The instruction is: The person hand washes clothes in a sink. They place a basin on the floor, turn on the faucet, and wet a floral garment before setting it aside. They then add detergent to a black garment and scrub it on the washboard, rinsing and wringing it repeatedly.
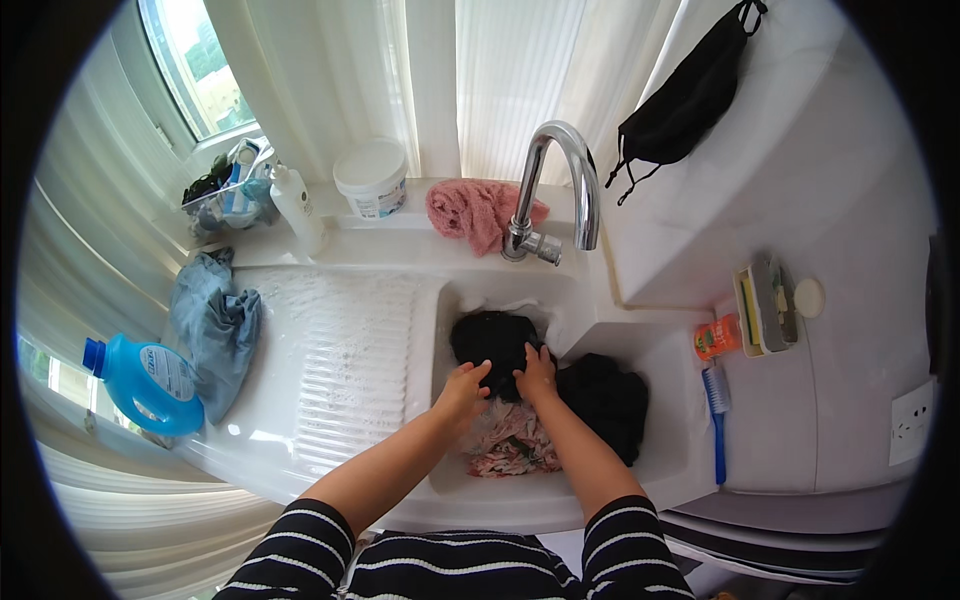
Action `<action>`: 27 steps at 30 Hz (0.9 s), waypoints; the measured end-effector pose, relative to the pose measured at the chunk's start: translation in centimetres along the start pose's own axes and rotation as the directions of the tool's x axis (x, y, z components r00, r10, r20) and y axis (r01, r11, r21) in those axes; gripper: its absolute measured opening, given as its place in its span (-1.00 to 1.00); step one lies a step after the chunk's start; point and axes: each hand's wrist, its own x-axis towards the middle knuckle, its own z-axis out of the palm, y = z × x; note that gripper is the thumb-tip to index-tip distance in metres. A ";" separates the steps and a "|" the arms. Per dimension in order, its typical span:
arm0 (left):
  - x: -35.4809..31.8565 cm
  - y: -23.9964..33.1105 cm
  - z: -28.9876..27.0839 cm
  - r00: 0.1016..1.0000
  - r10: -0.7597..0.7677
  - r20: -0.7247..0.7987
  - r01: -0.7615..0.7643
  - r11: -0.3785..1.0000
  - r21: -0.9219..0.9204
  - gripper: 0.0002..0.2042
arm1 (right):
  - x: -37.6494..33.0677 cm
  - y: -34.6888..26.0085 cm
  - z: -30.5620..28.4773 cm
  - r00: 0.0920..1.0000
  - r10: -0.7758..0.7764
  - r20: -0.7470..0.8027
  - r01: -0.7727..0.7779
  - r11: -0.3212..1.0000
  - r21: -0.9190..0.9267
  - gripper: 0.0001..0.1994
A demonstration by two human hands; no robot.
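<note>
In the white sink basin [665,440], a bunched black cloth [490,335] lies toward the far left corner. My left hand [465,388] grips its near left edge with curled fingers. At its near right edge, my right hand [537,374] has its fingers bent onto the same cloth, the tips partly hidden. Beneath and nearer to me is a wet pink-and-white patterned cloth [515,445]. A second black cloth [605,400] is heaped on the right side of the basin, beside my right forearm.
Left of the basin is a sudsy ribbed washboard [355,370], then a grey-blue cloth [215,320] and a blue detergent bottle [150,385]. Behind stand a pump bottle [298,210], a white tub [370,180], a pink towel [470,212] and a tap [540,190]. A blue brush [717,420] lies right.
</note>
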 end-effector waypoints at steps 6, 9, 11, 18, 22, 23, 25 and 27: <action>6.8 -3.2 0.0 0.971 -0.138 -0.193 0.133 0.990 -0.036 -0.12 | 1.6 -0.6 4.0 0.915 -0.144 0.378 0.337 0.788 -0.515 -0.33; 8.1 -3.5 -1.9 0.960 -0.167 -0.224 0.147 0.984 -0.104 -0.13 | 1.1 -1.7 0.8 0.941 -0.167 0.295 0.268 0.899 -0.347 -0.25; 8.4 -3.3 -2.1 0.957 -0.190 -0.220 0.165 0.978 -0.126 -0.13 | 2.5 0.1 2.7 0.995 -0.084 0.061 0.098 0.951 -0.292 -0.20; 5.7 -1.7 -0.6 0.985 -0.172 -0.032 0.156 0.947 -0.281 -0.26 | 0.7 -2.6 -0.3 0.978 -0.015 0.208 -0.079 0.897 0.435 -0.60; 6.1 -0.1 0.3 0.963 -0.149 0.223 0.228 0.893 -0.387 -0.50 | -4.7 -4.9 -7.7 0.922 -0.304 0.239 -0.008 0.603 0.798 -0.69; 6.1 0.4 0.6 0.946 -0.124 0.301 0.243 0.884 -0.400 -0.53 | -6.0 -5.0 -9.2 0.903 -0.356 0.240 0.009 0.574 0.819 -0.69; 6.4 1.1 0.6 0.943 -0.120 0.309 0.240 0.892 -0.384 -0.62 | -9.6 -7.2 -13.3 0.846 -0.471 0.248 0.036 0.515 0.856 -0.69; 7.5 0.9 0.6 0.943 -0.109 0.313 0.223 0.907 -0.357 -0.71 | -10.6 -6.9 -15.5 0.847 -0.496 0.192 0.088 0.486 0.870 -0.67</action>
